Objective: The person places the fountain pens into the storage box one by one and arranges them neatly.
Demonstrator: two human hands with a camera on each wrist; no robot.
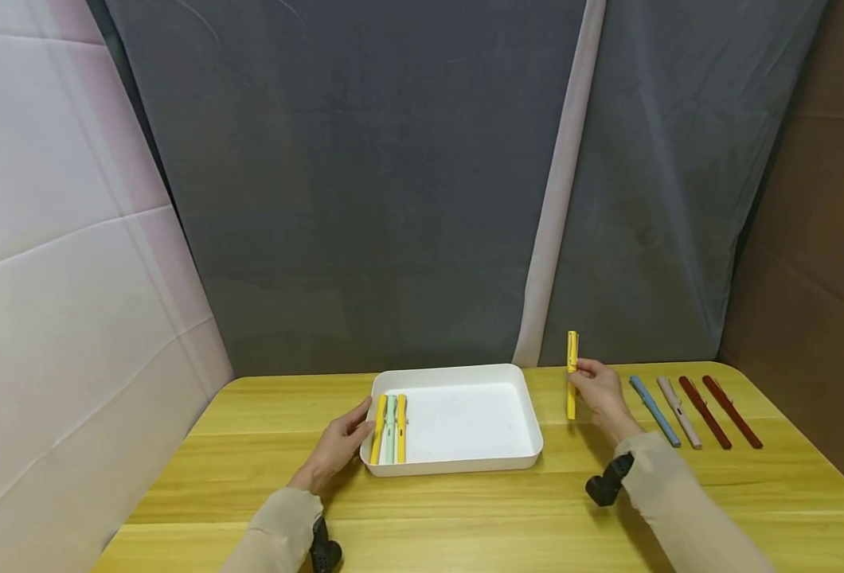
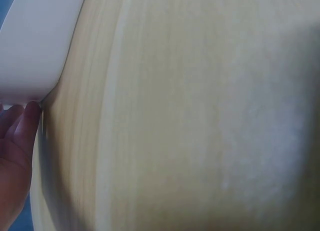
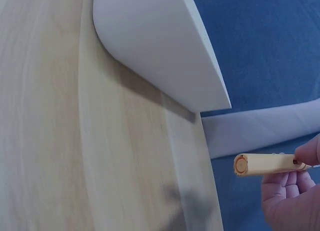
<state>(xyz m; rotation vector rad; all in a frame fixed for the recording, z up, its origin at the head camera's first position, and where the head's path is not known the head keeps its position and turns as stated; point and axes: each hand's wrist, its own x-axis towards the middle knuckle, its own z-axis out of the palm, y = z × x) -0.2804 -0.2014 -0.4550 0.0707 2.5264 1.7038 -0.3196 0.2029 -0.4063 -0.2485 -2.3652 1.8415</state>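
My right hand (image 1: 601, 394) pinches a yellow capped pen (image 1: 572, 374) and holds it upright above the table, to the right of the white tray (image 1: 465, 464). In the right wrist view the round end of that pen (image 3: 265, 164) faces the camera. At the tray's left side, my left hand (image 1: 337, 446) touches the wall with its fingertips. The left wrist view shows fingers (image 2: 31, 123) against the outside of the tray (image 2: 37, 51). Inside the tray, along its left end, lie a yellow pen (image 1: 377, 430), a pale green pen (image 1: 390, 430) and another yellow pen (image 1: 401, 430).
Right of my right hand, a blue pen (image 1: 654, 411), a greyish-pink pen (image 1: 678, 412) and two dark red pens (image 1: 705, 412) lie side by side on the wooden table (image 1: 422, 517). A grey curtain (image 1: 357, 199) hangs behind the table, with a brown wall at the right.
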